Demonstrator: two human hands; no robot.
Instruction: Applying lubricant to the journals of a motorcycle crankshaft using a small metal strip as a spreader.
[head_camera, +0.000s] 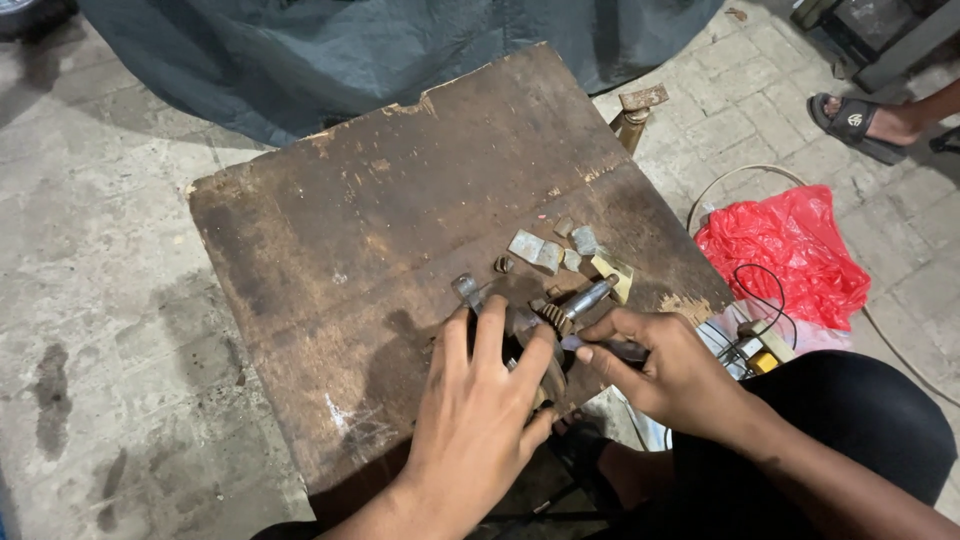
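Paved ground carries a worn wooden worktop (400, 220). Left hand (480, 400) clamps down over a greasy metal gear assembly (560, 318) at the near edge, steadying it, while right hand (655, 365) pinches a slim tool (615, 348) against it; small loose parts (545, 250) lie just beyond.

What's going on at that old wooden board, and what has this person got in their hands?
A person is bent over a worn wooden board set on the paved ground. The left hand presses down on a greasy metal part with a toothed gear and shaft sticking out. The right hand pinches a slim metal tool against it. Small metal pieces lie scattered just beyond. A red plastic bag and some wires sit beside the board.
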